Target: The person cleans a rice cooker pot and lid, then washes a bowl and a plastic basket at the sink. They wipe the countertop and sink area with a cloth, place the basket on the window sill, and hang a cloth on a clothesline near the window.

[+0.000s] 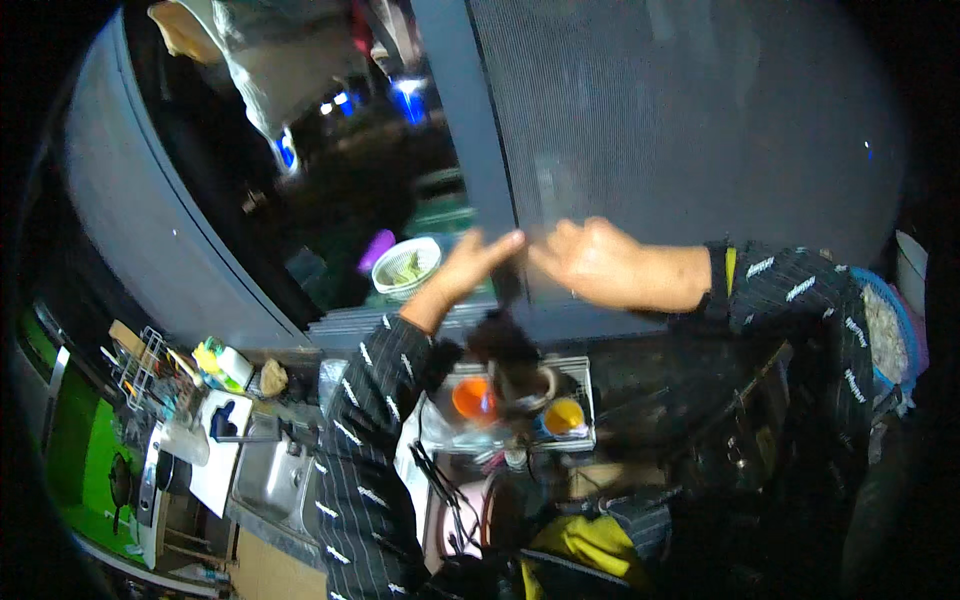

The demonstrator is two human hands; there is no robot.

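Note:
Both my hands are raised in front of a grey-framed sliding window (469,142). My left hand (463,271) points its thumb towards my right hand, and its other fingers are blurred. Close beside it, my right hand (592,259) has curled fingers in front of the ribbed window panel (637,142). Their fingertips nearly meet; whether either holds something small cannot be seen. Beyond the left wrist is a white plastic colander (407,267) with green vegetable pieces inside. A purple plastic item (377,251) stands behind it.
Below my hands a white wire rack (585,375) holds an orange cup (474,399) and a yellow cup (564,416). A steel sink (274,480), white cutting board (217,469) and bottles (225,366) lie left. A blue basket (892,330) stands far right.

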